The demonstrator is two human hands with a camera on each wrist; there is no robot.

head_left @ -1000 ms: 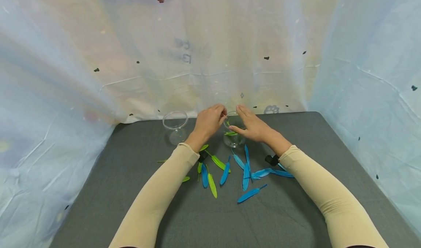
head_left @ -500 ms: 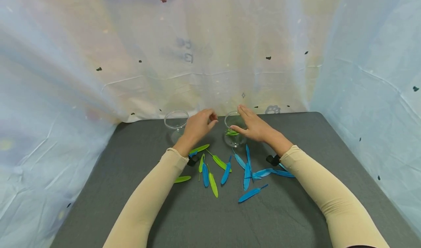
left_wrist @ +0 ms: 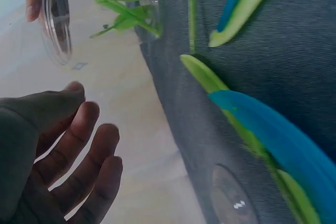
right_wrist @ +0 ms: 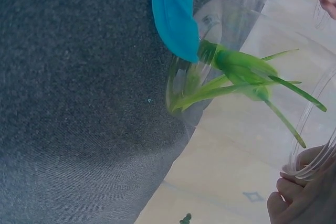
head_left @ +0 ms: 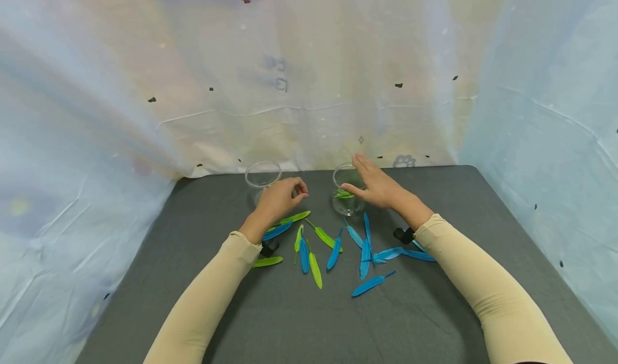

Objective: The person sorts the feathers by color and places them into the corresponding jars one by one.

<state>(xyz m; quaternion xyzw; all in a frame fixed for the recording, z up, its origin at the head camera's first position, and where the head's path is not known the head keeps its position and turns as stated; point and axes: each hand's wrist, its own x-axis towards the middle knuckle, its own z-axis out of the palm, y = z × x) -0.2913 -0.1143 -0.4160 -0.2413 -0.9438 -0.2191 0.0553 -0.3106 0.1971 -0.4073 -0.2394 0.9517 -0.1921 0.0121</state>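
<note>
Jar [head_left: 348,209] at spread right hand [head_left: 379,187], green feathers [right_wrist: 242,66] inside, relaxed left hand [head_left: 277,199] apart

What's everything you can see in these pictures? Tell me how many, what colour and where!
Table: 1, dark grey, under everything.
Hanging sheet: pale with small dark and printed shapes, behind the table and at both sides.
Left container: 1, clear, at the back of the table.
Right container: 1, clear, also at the back.
Feathers inside: several, green, in the right container.
Loose green feathers: at least 5, on the table.
Loose blue feathers: at least 8, on the table; some overlap.
Wrist cameras: 2, black, one per wrist.
Sleeves: 2, cream, on both arms.
Left hand: 1, bare, near the left container.
Right hand: 1, bare, at the right container's rim.
</note>
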